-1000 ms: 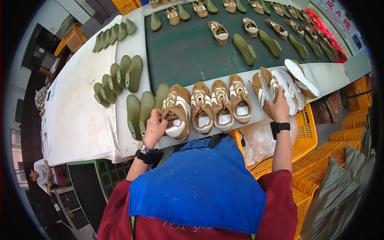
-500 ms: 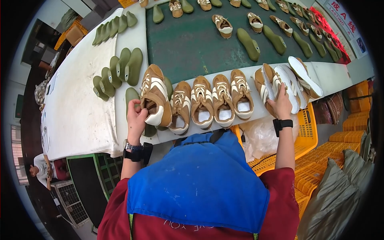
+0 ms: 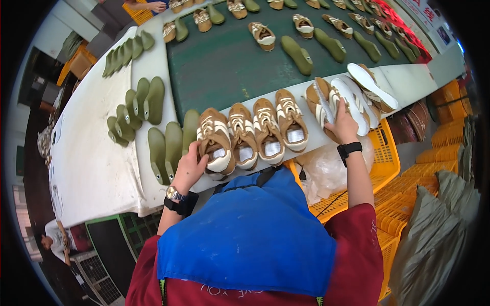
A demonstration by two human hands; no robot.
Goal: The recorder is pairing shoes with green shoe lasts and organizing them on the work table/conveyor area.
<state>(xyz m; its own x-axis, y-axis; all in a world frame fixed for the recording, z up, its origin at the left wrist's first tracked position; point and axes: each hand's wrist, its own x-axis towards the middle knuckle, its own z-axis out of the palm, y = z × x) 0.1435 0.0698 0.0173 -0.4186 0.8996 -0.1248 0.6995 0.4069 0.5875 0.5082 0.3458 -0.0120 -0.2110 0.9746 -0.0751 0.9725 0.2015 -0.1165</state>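
My left hand (image 3: 190, 167) pinches the heel side of a brown-and-cream sneaker (image 3: 214, 136) at the left end of a short row. Under its heel, part of another shoe shows; most of that is hidden. Next to it stand three similar laced sneakers (image 3: 267, 127), toes pointing away from me, with pale insoles visible inside. My right hand (image 3: 344, 125) is closed around a sneaker (image 3: 334, 101) in a tilted cluster on the right, its fingertips partly hidden. White soles (image 3: 352, 97) face upward among that cluster. Green shoe lasts (image 3: 157, 153) lie left of the row.
The green belt (image 3: 214, 71) beyond carries more sneakers and lasts. Several lasts (image 3: 150, 99) stand on the white tabletop (image 3: 97, 148) at left. Below the table edge at right sit a yellow crate (image 3: 385, 155) with a plastic bag and stacked yellow baskets (image 3: 408, 188). Another person's hand (image 3: 157, 7) shows at the far edge.
My left hand has brought its raised sneaker rightward and lower, over the left end of the row, uncovering the green lasts. My right hand stays at the tilted cluster. The whole view has shifted.
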